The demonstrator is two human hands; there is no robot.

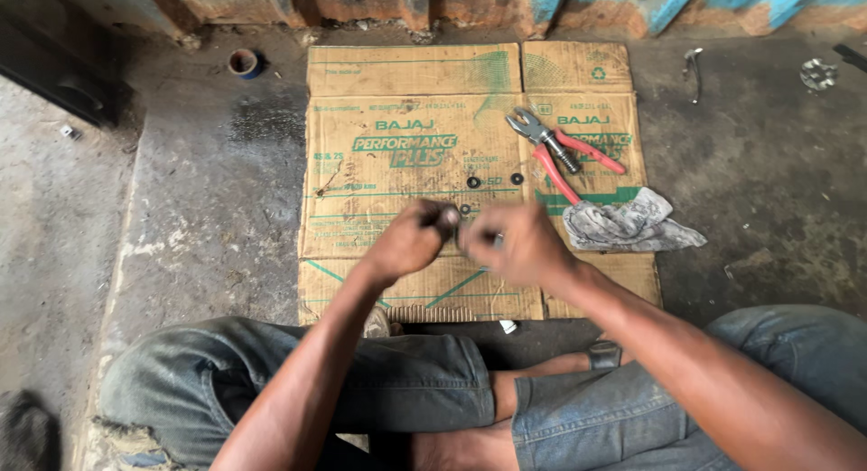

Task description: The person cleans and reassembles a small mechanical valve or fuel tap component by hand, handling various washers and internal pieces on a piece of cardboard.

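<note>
A person seated on the floor pinches a small dark metal part between both hands, left hand and right hand closed on it; red-handled pliers lie beyond the right hand, nearer it, handles angled away rightward.

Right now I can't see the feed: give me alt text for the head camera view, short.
A seated person's left hand and right hand meet over flattened cardboard on a concrete floor, gripping a small dark part too blurred to identify. Beyond lie red-handled pliers, two small black rings and a grey rag.
</note>
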